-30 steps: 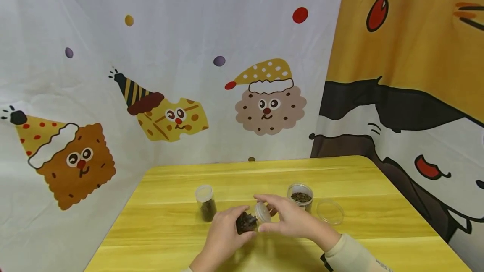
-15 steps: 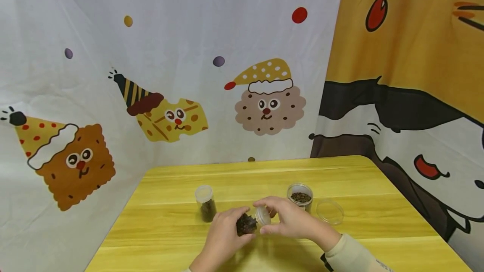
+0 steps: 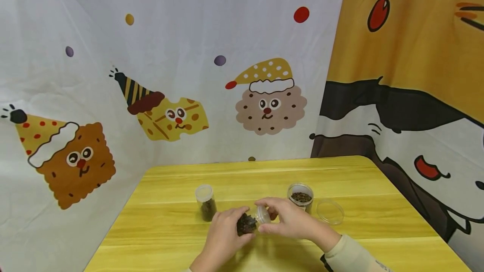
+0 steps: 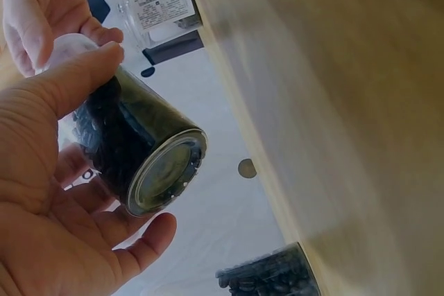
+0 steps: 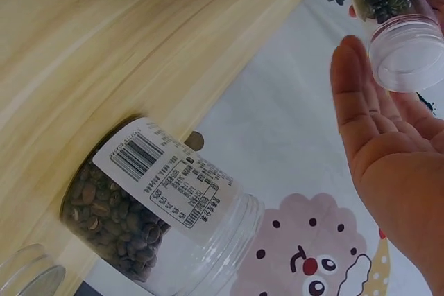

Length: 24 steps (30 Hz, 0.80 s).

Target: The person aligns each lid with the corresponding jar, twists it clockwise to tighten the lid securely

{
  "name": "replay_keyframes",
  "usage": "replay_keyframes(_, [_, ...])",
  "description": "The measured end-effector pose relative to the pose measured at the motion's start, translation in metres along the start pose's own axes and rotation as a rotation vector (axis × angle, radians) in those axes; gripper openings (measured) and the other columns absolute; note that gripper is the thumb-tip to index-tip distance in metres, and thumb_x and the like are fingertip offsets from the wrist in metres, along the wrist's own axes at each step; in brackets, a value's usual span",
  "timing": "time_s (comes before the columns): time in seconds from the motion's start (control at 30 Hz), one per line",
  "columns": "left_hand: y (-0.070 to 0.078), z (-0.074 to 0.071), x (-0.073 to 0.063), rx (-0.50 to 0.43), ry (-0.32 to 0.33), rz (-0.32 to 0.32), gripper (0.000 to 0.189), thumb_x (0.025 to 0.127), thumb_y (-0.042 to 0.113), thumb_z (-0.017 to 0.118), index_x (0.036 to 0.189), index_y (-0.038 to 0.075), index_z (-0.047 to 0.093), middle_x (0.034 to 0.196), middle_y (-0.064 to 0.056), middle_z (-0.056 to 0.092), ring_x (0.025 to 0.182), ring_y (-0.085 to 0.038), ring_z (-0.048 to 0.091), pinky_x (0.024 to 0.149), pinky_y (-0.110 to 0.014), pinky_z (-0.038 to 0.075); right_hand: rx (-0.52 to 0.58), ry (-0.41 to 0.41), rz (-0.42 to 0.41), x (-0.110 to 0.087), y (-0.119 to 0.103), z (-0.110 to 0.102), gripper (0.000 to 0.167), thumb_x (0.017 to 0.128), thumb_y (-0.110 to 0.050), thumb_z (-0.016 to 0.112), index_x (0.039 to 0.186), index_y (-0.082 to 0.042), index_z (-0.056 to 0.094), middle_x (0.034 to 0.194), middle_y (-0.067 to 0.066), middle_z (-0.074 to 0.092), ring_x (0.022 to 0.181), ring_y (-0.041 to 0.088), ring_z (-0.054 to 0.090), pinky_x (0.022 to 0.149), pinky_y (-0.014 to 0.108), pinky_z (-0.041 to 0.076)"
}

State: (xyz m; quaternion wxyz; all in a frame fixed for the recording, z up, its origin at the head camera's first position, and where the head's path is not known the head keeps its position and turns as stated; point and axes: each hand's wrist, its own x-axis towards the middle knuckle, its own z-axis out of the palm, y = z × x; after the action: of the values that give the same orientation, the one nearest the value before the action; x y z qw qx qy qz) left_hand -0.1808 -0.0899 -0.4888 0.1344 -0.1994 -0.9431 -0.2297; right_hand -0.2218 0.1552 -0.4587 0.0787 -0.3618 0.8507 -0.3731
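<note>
My left hand (image 3: pixel 227 228) grips a clear jar (image 4: pixel 139 136) of dark seed-like pieces, its fingers and thumb round the body. The jar is held tilted over, with its base toward the left wrist camera and its translucent lid (image 5: pixel 406 53) toward my right hand (image 3: pixel 289 219). The right thumb and fingers lie on either side of the lid, at its rim. In the right wrist view that hand's fingers (image 5: pixel 349 77) stretch along the lid's edge. The left palm hides part of the jar in the head view.
On the yellow wood-grain table (image 3: pixel 170 238), a lidded jar (image 3: pixel 206 205) of dark pieces stands left of the hands. A wider, uncovered jar (image 5: pixel 166 206) of brown beans with a white label stands to the right. Beside it lies a clear round lid (image 3: pixel 330 212). A cartoon-printed curtain hangs behind.
The right thumb and fingers have shifted slightly around the lid, and the lid's tilt has changed a little. The left hand keeps its grip on the jar. The table items stay put.
</note>
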Motion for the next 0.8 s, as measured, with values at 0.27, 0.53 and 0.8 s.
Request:
replay_keyframes(0.27, [-0.0008,0.0007,0.0000,0.013,-0.006,-0.006,0.069,0.074,0.037,0.099,0.134,0.015,0.072,0.123,-0.006,0.079,0.110,-0.029,0.076,0.098,-0.056,0.058,-0.114,0.044,-0.098,-0.0018,-0.0028,0.0025,0.080,0.090,-0.042,0.087,0.157,-0.017,0.051,0.152,0.004,0.061,0.121,0.016,0.066,0.100,0.045,0.061])
replay_keyframes(0.53, [-0.0006,0.0012,-0.0008,0.007,-0.010,-0.005,0.068,0.074,0.038,0.099,0.133,0.017,0.072,0.124,-0.005,0.079,0.109,-0.027,0.075,0.094,-0.051,0.057,-0.068,0.023,-0.034,-0.0026,-0.0039,0.0002,0.056,0.097,-0.040,0.080,0.145,-0.017,0.063,0.135,0.004,0.071,0.103,0.008,0.068,0.086,0.033,0.062])
replay_keyframes(0.8, [-0.0003,0.0004,0.0001,0.023,-0.011,-0.004,0.067,0.075,0.040,0.098,0.133,0.019,0.073,0.123,-0.003,0.079,0.108,-0.025,0.075,0.092,-0.048,0.056,-0.036,0.014,-0.020,-0.0016,-0.0036,-0.0007,0.053,0.098,-0.041,0.079,0.144,-0.018,0.063,0.125,-0.003,0.073,0.095,0.007,0.066,0.076,0.026,0.058])
